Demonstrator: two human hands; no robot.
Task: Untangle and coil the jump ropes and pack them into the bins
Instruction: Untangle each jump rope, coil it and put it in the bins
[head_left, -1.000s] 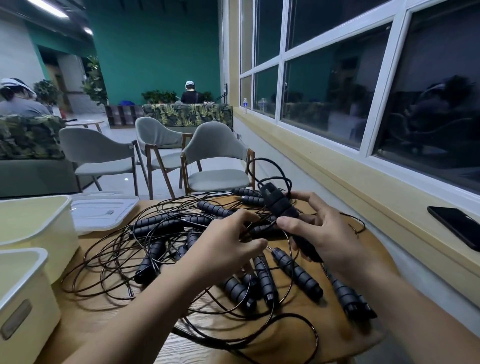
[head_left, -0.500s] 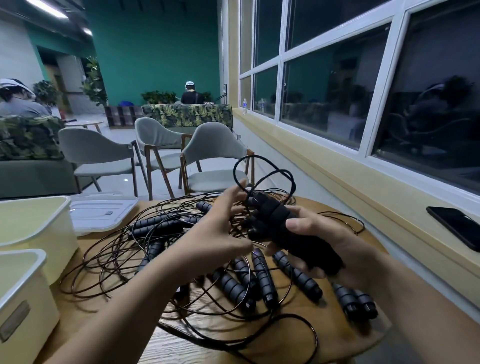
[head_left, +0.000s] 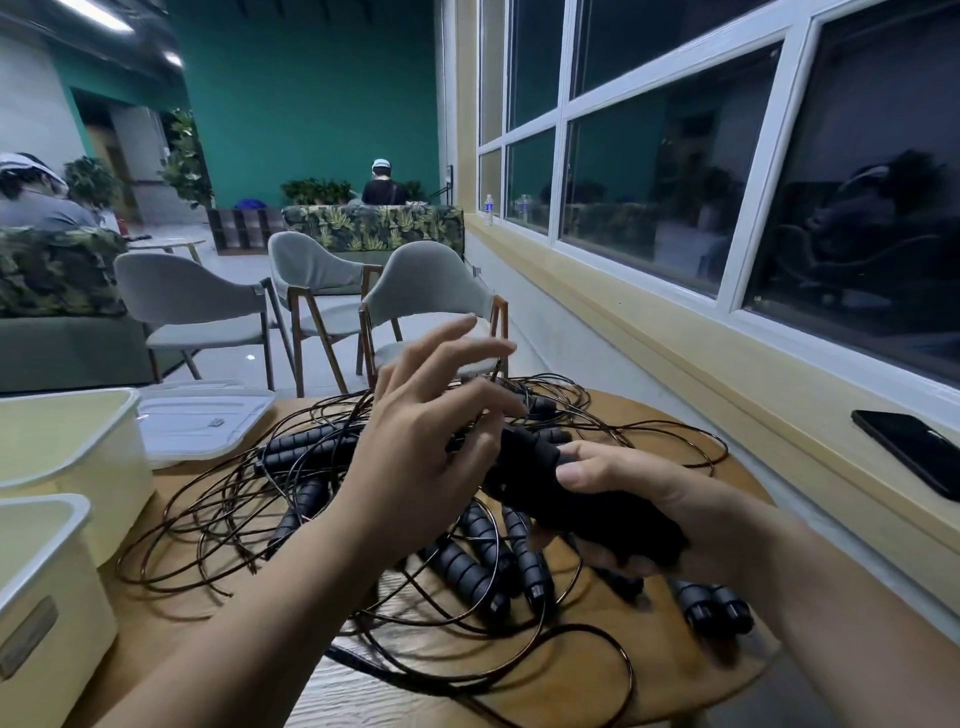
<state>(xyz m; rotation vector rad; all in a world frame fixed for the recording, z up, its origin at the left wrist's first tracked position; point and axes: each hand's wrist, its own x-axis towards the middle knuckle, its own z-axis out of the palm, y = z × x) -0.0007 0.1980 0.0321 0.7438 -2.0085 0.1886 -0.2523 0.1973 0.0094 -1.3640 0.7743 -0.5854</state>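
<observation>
**Hand pose over the table (head_left: 545, 696).** We saw the right hand (head_left: 660, 499) near the right edge, thumb on top and fingers curled round a bundle of black handles (head_left: 587, 512). The left hand (head_left: 415, 467) was raised just beside the bundle, its fingers spread and nearly straight, gripping nothing. The tangled ropes (head_left: 306, 454) lay across the table's middle, and two bins (head_left: 78, 467) stood at its left edge.
</observation>
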